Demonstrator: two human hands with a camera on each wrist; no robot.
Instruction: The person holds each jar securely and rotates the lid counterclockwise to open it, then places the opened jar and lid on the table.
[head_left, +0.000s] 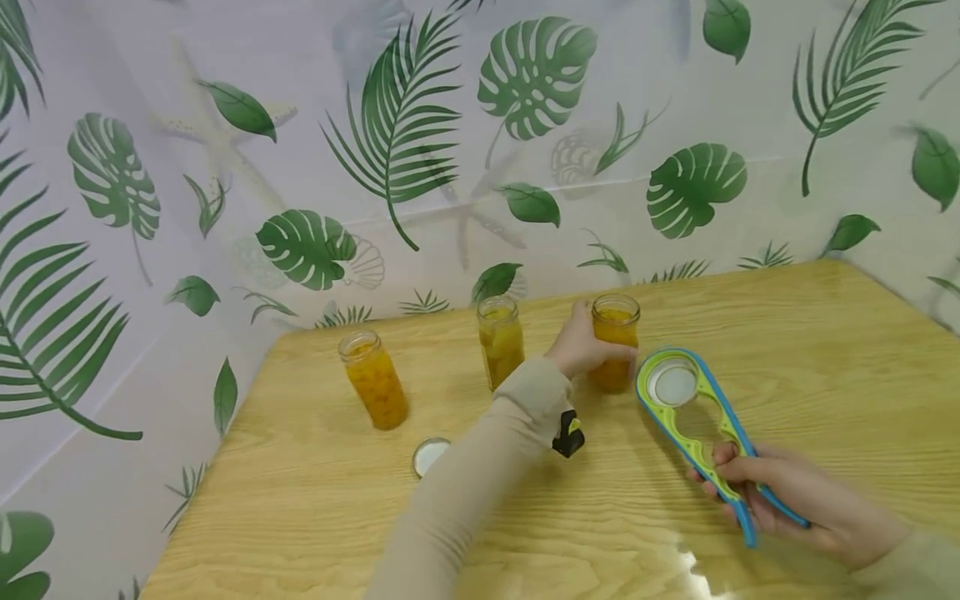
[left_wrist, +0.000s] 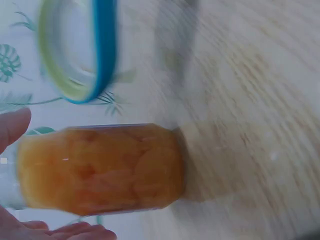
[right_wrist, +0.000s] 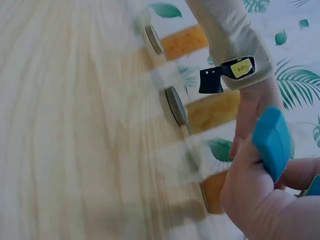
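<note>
My right hand (head_left: 802, 492) grips a blue and lime-green jar opener (head_left: 686, 442) by its handles. A round pale lid (head_left: 672, 382) sits inside the opener's large ring. Around the rightmost jar (head_left: 612, 367), an open glass jar of orange fruit pieces, my left hand (head_left: 588, 346) is spread. In the left wrist view, the thumb stands on one side of this upright jar (left_wrist: 105, 170) and straight fingers on the other, with a gap between thumb and glass. The opener's ring (left_wrist: 102, 55) shows beside the jar there.
Two more open jars of fruit stand to the left, one in the middle (head_left: 501, 346) and one farther left (head_left: 375, 383). A loose lid (head_left: 431, 457) lies on the wooden table (head_left: 315, 533); the right wrist view shows a second lid (right_wrist: 176, 106). Leaf-patterned cloth hangs behind.
</note>
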